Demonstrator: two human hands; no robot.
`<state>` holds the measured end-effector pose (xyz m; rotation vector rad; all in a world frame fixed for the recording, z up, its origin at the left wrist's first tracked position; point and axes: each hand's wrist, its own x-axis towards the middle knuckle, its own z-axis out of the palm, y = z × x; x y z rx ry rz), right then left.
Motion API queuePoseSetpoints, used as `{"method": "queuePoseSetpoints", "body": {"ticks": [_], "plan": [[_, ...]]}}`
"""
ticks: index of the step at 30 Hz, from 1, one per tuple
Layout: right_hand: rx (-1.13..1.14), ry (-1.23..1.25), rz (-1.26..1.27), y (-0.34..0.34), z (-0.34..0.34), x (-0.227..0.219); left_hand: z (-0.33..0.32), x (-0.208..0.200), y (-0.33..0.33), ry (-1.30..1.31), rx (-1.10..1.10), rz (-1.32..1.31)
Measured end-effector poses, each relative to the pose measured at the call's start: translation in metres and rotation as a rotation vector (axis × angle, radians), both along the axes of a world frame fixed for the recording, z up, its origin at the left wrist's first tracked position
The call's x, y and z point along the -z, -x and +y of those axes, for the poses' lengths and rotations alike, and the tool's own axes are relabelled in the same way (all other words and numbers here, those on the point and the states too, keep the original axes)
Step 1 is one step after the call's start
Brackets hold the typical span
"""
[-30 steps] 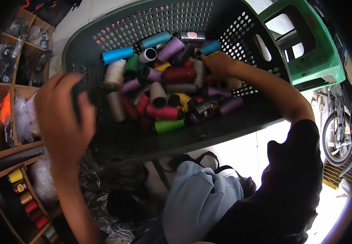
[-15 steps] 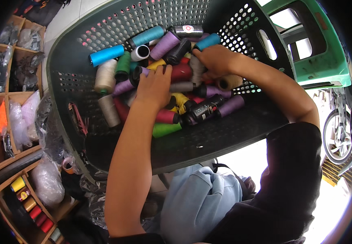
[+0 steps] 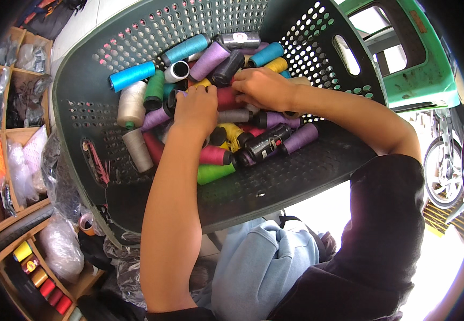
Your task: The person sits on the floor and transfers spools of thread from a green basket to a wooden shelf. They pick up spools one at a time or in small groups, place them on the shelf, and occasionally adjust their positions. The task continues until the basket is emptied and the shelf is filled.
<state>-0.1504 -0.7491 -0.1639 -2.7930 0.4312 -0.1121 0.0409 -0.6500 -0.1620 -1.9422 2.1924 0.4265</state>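
Note:
A dark grey perforated plastic basket (image 3: 226, 200) holds a heap of thread spools. My left hand (image 3: 197, 109) lies on the heap, palm down. Its fingers are slightly apart and bent down beside a dark red spool (image 3: 225, 98); I see nothing gripped in it. At the right end of that dark red spool, my right hand (image 3: 266, 88) is closed, fingers curled and thumb below. What it grips, if anything, is hidden. Around the hands lie a purple spool (image 3: 209, 60), a black spool (image 3: 228, 68), a grey spool (image 3: 234, 116) and a yellow spool (image 3: 234, 136).
Wooden compartments (image 3: 28, 128) with plastic-wrapped goods stand at the left; a lower one holds small spools (image 3: 47, 286). A green plastic stool (image 3: 424, 85) stands beyond the basket's right wall. Farther right is a wheel (image 3: 442, 171). Light blue cloth (image 3: 264, 262) shows below the basket.
My right hand has moved left, from a grey spool and a teal one to the dark red spool's end. A yellow spool shows beside the teal one. My left hand stays on the heap.

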Motion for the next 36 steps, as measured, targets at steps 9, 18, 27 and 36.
{"method": "queuePoseSetpoints", "body": {"ticks": [9, 18, 27, 36], "plan": [[0.108, 0.098, -0.038, -0.002, -0.026, -0.016, -0.009, -0.031, -0.008, -0.023, -0.096, 0.119], [0.302, 0.239, -0.088, 0.008, -0.065, -0.02, -0.008, -0.077, -0.019, 0.236, -0.219, 0.19], [0.28, 0.127, -0.091, 0.01, -0.059, -0.014, -0.009, -0.103, -0.036, 0.66, -0.424, 0.279], [0.13, 0.096, -0.034, -0.001, -0.042, -0.02, -0.013, -0.094, -0.046, 0.852, -0.49, 0.188]]}}
